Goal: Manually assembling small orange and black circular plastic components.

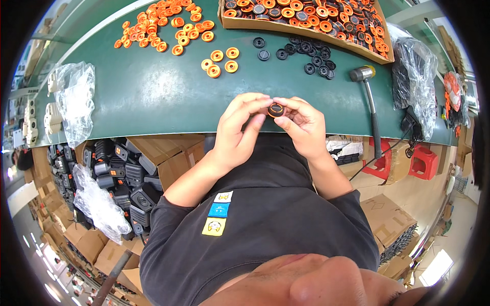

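Observation:
Between my two hands, just over the near edge of the green table (168, 97), is a small round black-and-orange knob (276, 110). The fingers of my left hand (241, 125) pinch it from the left. My right hand (304, 125) grips its right side with thumb and forefinger. The knob's black face is turned up, with an orange ring showing around it. Beyond my hands lie several loose orange discs (217, 55), each with a raised hub. To their right is a scattered group of black round caps (317, 61).
A larger pile of orange discs (148, 30) lies at the far left. An open cardboard box (306, 28) of black-and-orange knobs stands at the back. A mallet (368, 92) lies at the right, its handle past the table edge. Plastic bags (76, 102) and red stools (423, 162) flank the table.

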{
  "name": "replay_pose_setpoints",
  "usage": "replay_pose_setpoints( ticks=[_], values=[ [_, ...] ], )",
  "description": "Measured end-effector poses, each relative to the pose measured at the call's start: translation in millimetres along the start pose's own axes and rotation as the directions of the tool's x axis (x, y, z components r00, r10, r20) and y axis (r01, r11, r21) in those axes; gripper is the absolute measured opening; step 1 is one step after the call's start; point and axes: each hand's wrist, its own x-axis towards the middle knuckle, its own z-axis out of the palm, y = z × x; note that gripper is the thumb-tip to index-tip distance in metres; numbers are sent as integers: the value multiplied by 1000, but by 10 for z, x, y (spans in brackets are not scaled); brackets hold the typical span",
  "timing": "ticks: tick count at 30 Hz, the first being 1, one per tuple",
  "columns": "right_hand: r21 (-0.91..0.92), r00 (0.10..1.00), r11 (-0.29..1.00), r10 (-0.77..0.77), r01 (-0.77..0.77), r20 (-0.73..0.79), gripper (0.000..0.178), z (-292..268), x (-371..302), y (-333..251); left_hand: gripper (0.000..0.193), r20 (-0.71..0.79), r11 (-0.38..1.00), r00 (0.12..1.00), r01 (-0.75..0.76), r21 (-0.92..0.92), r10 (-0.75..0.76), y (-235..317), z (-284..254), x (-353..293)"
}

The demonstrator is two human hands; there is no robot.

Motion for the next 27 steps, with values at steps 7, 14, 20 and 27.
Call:
replay_pose_setpoints(
  ticks=[7,14,20,27],
  values=[
    [-116,996,993,22,-13,85,31,36,63,-6,22,-46,990,995,-82,118,88,13,-80,10],
    [-489,972,852,-90,189,218,22,21,372,-220,22,-24,977,993,-107,187,114,19,-230,122],
    [-846,905,461,-422,268,56,22,-619,877,-741,35,-97,750,950,-169,639,296,-68,-436,178],
    [-891,862,442,-408,-101,-300,29,-2265,1812,-921,26,41,819,967,-237,523,253,-112,-275,232]
  ],
)
